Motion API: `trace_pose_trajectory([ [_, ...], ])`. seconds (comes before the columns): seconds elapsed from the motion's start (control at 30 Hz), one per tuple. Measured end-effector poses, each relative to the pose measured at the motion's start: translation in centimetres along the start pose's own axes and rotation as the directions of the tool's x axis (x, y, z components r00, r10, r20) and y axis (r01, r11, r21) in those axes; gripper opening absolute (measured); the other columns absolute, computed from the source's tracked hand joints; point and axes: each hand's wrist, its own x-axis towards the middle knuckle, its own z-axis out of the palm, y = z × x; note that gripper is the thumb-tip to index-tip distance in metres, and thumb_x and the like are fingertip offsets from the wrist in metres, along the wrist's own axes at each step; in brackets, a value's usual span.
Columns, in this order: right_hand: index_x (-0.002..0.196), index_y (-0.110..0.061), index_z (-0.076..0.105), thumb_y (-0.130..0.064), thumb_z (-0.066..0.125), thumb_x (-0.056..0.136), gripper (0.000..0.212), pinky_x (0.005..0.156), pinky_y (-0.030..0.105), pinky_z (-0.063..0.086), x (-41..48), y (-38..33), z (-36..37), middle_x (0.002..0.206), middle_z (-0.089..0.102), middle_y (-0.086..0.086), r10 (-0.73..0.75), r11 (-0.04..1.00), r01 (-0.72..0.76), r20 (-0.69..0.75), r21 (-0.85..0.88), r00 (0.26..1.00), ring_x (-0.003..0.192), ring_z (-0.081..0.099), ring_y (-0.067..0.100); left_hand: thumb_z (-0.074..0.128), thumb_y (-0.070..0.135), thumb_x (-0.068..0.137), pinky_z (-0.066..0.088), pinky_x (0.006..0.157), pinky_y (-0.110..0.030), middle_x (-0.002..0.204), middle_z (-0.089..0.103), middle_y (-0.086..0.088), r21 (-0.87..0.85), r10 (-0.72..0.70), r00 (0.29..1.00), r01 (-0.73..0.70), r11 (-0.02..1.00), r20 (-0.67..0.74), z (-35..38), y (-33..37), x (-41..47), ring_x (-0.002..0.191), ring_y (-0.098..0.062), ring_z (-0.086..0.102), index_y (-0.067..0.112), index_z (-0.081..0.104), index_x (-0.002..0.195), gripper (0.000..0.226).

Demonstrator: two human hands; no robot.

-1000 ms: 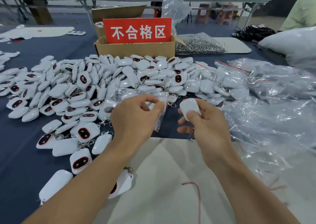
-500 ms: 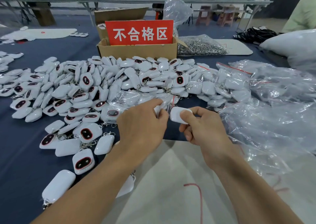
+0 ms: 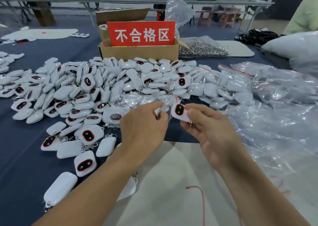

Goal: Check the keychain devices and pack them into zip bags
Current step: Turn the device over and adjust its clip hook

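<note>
Two hands were close together over the near part of the bench. The left hand pinched a clear zip bag with curled fingers. The right hand gripped one keychain device, just right of the bag. Dark face up, the device lay lengthwise from far-left to near-right, ring end toward the right palm, plain end pointing at the bag.

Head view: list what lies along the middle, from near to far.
White mat → keychain device held in the right hand → pile of keychain devices → cardboard box → red sign
</note>
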Motion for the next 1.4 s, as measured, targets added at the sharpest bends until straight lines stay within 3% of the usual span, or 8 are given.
trace_pose_trajectory([
  [0.17, 0.078, -0.012, 0.052, 0.018, 0.063, 0.088, 0.033, 0.069, 0.029, 0.062, 0.4, 0.3, -0.5, 0.079, 0.065, 0.009, 0.076, 0.984, -0.067, -0.051, 0.164, 0.996, 0.075, 0.071, 0.021, 0.039, 0.061, 0.081, 0.048, 0.074, -0.035, 0.058, 0.061, 0.013, -0.014, -0.009, 1.0, 0.009, 1.0, 0.011, -0.1, 0.2, 0.0, 0.076, -0.016, 0.063, 0.048, 0.072, 0.115, 0.048],
  [0.27, 0.091, -0.006, 0.063, 0.016, 0.064, 0.088, 0.022, 0.068, 0.028, 0.062, 0.5, 0.3, -0.6, 0.088, 0.074, 0.011, 0.099, 0.985, -0.09, -0.059, 0.145, 0.993, 0.08, 0.075, 0.022, 0.043, 0.069, 0.085, 0.046, 0.07, -0.03, 0.061, 0.061, 0.023, -0.167, 0.069, 0.997, -0.073, 0.983, -0.033, -0.4, 0.2, -0.2, 0.063, -0.004, 0.056, 0.043, 0.075, 0.113, 0.049],
  [0.43, 0.103, 0.0, 0.079, 0.013, 0.066, 0.083, 0.028, 0.078, 0.029, 0.063, 0.2, 0.2, -0.5, 0.104, 0.079, 0.017, 0.085, 0.995, -0.083, -0.053, 0.047, 0.995, 0.09, 0.076, 0.021, 0.072, 0.048, 0.085, 0.05, 0.059, -0.031, 0.061, 0.063, 0.002, -0.519, 0.19, 0.963, -0.066, 0.852, 0.189, -0.3, 0.4, -0.4, 0.054, -0.015, 0.056, 0.035, 0.077, 0.116, 0.033],
  [0.6, 0.093, -0.004, 0.081, 0.014, 0.068, 0.08, 0.025, 0.069, 0.024, 0.06, 0.0, 0.7, 0.1, 0.091, 0.08, 0.012, 0.032, 0.998, -0.039, -0.11, -0.058, 0.993, 0.08, 0.075, 0.018, 0.077, 0.025, 0.09, 0.043, 0.055, -0.021, 0.058, 0.062, 0.003, -0.577, 0.204, 0.952, -0.038, 0.816, 0.226, -0.2, -0.2, 0.1, 0.051, -0.007, 0.053, 0.034, 0.077, 0.117, 0.028],
  [0.8, 0.083, -0.016, 0.081, -0.01, 0.066, 0.094, 0.02, 0.071, 0.03, 0.061, 0.2, 0.2, -0.3, 0.082, 0.077, 0.011, -0.001, 0.941, 0.02, 0.054, -0.337, 0.999, 0.071, 0.065, 0.017, 0.076, 0.007, 0.092, 0.045, 0.055, -0.017, 0.072, 0.069, -0.001, -0.605, 0.213, 0.944, -0.018, 0.796, 0.252, 0.0, -0.2, 0.4, 0.055, -0.012, 0.056, 0.031, 0.079, 0.112, 0.032],
  [0.97, 0.079, -0.01, 0.081, -0.008, 0.067, 0.093, 0.02, 0.063, 0.029, 0.057, 0.3, 0.4, -0.4, 0.078, 0.075, 0.016, -0.011, 0.946, 0.012, 0.004, -0.324, 1.0, 0.073, 0.065, 0.026, 0.076, 0.014, 0.086, 0.05, 0.056, -0.02, 0.073, 0.07, -0.004, -0.644, 0.207, 0.928, 0.044, 0.764, 0.309, 0.0, -0.2, 0.5, 0.058, -0.011, 0.061, 0.03, 0.081, 0.105, 0.025],
  [1.2, 0.075, -0.018, 0.08, -0.008, 0.065, 0.095, 0.027, 0.076, 0.039, 0.061, 0.1, 0.8, 0.1, 0.078, 0.076, 0.014, -0.024, 0.931, 0.034, 0.033, -0.363, 0.999, 0.074, 0.067, 0.024, 0.072, 0.002, 0.091, 0.049, 0.05, -0.019, 0.063, 0.072, -0.003, -0.635, 0.14, 0.921, 0.135, 0.761, 0.364, 0.0, -0.1, 0.5, 0.05, -0.01, 0.06, 0.026, 0.082, 0.084, 0.026],
  [1.4, 0.085, -0.014, 0.077, 0.002, 0.064, 0.092, 0.021, 0.074, 0.033, 0.062, 0.0, 0.4, 0.0, 0.083, 0.076, 0.016, -0.001, 0.949, 0.028, 0.084, -0.314, 0.996, 0.075, 0.072, 0.023, 0.075, 0.006, 0.091, 0.044, 0.046, -0.014, 0.06, 0.071, 0.004, -0.631, 0.082, 0.946, 0.143, 0.762, 0.314, 0.0, 0.3, 0.2, 0.047, -0.006, 0.058, 0.02, 0.082, 0.095, 0.016],
])
